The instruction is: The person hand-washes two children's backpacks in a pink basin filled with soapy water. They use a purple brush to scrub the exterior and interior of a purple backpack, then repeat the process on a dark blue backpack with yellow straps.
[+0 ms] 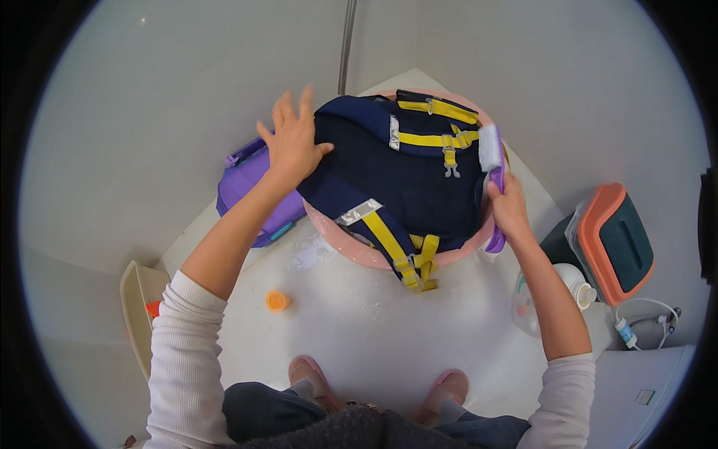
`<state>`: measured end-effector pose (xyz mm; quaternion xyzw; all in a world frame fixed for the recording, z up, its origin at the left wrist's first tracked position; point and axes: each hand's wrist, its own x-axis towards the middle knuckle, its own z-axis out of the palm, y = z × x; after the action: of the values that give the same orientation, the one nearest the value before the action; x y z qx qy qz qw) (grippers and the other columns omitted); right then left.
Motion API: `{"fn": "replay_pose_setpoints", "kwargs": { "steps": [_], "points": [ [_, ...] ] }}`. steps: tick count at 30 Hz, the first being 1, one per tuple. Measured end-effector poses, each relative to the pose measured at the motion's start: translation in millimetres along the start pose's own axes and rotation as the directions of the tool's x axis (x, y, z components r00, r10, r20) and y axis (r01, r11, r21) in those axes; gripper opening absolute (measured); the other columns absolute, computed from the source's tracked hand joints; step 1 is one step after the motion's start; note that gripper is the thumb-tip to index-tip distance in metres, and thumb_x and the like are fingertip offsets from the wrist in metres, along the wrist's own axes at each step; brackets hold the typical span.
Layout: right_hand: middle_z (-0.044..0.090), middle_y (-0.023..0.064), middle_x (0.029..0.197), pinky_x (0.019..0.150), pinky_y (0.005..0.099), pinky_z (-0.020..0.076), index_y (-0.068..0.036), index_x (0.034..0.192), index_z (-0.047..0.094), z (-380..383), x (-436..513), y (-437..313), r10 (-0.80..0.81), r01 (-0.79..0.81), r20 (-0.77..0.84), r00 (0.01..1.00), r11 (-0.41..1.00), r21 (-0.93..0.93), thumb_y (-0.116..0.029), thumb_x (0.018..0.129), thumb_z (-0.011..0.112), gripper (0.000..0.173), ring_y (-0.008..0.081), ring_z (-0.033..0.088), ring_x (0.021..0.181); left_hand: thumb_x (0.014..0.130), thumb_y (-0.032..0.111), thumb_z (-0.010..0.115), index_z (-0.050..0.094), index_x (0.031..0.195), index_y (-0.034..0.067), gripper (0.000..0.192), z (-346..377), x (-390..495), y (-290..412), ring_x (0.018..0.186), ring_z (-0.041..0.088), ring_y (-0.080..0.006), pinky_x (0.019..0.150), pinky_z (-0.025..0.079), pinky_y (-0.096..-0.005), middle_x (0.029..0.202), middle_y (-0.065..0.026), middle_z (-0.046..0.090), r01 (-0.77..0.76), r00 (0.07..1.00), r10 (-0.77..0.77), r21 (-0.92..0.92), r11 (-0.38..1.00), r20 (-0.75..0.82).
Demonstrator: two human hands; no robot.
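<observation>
A navy backpack with yellow webbing straps and grey buckles lies across a pink basin, its padded back and shoulder straps facing up. My left hand is at the backpack's left end, fingers spread and holding nothing; whether the thumb touches the cloth I cannot tell. In my right hand is a purple-handled scrub brush with white bristles turned to the left, held at the basin's right rim. Beyond my left forearm, a purple bag rests against the basin's left side.
An orange cap sits on the wet white floor. At the right are a white jug, a dark bin with an orange-rimmed lid and a thin white hose. A beige container stands at left. Walls meet behind the basin.
</observation>
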<state>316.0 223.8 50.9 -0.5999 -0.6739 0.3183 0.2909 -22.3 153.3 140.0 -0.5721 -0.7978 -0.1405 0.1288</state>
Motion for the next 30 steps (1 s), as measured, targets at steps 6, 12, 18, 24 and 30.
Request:
{"fn": "replay_pose_setpoints", "kwargs": {
  "steps": [6,12,18,24,30],
  "points": [
    [0.034,0.0318,0.143,0.105,0.046,0.0368,-0.003,0.13,0.05,34.0,38.8,-23.0,-0.63,0.589,-0.166,0.758,0.772,-0.238,0.007,0.082,0.052,0.049,0.0462,0.041,0.127,0.085,0.058,0.058,0.037,0.147,0.026,0.073,57.2,12.2,43.8,0.145,0.018,-0.0339,0.111,0.017,-0.0629,0.155,-0.0129,0.028,-0.566,0.813,0.577,-0.119,0.816,0.084],
    [0.021,0.0229,0.154,0.093,0.0496,0.0387,-0.011,0.146,0.034,87.7,33.9,-25.3,-0.229,0.348,0.266,0.936,0.709,-0.614,-0.024,0.085,0.066,0.07,0.0389,0.038,0.129,0.091,0.067,0.037,0.027,0.152,0.029,0.073,133.3,-17.2,37.6,0.148,0.005,-0.0318,0.114,0.002,-0.0595,0.159,-0.0108,0.019,-0.573,0.723,0.569,-0.119,0.811,0.393],
    [0.01,0.0218,0.158,0.097,0.0493,0.0352,-0.009,0.152,0.02,131.2,20.2,-10.3,-0.193,0.281,0.206,0.959,0.725,-0.629,-0.032,0.085,0.066,0.084,0.0387,0.027,0.138,0.092,0.067,0.035,0.021,0.153,0.031,0.072,158.5,-19.7,27.5,0.149,-0.004,-0.0298,0.115,-0.004,-0.0568,0.162,-0.008,0.007,-0.548,0.685,0.531,-0.127,0.827,0.498],
    [0.008,0.0268,0.156,0.103,0.0537,0.0327,-0.005,0.151,0.016,153.5,23.5,-1.6,-0.114,0.241,0.233,0.966,0.73,-0.64,-0.029,0.086,0.066,0.086,0.0442,0.021,0.14,0.092,0.066,0.036,0.018,0.153,0.033,0.071,176.3,-21.5,29.3,0.149,-0.009,-0.0285,0.115,-0.007,-0.0561,0.162,-0.0064,0.001,-0.54,0.668,0.466,-0.053,0.84,0.579],
    [0.019,0.029,0.151,0.107,0.056,0.0294,-0.004,0.15,0.021,163.7,34.7,-1.4,-0.013,0.217,0.285,0.958,0.68,-0.7,-0.021,0.088,0.061,0.076,0.0498,0.023,0.136,0.091,0.065,0.039,0.016,0.153,0.037,0.072,194.3,-20.3,36.3,0.148,-0.013,-0.0277,0.115,-0.009,-0.0553,0.163,-0.0049,-0.001,-0.517,0.642,0.38,0.01,0.856,0.666]
  ]
}}
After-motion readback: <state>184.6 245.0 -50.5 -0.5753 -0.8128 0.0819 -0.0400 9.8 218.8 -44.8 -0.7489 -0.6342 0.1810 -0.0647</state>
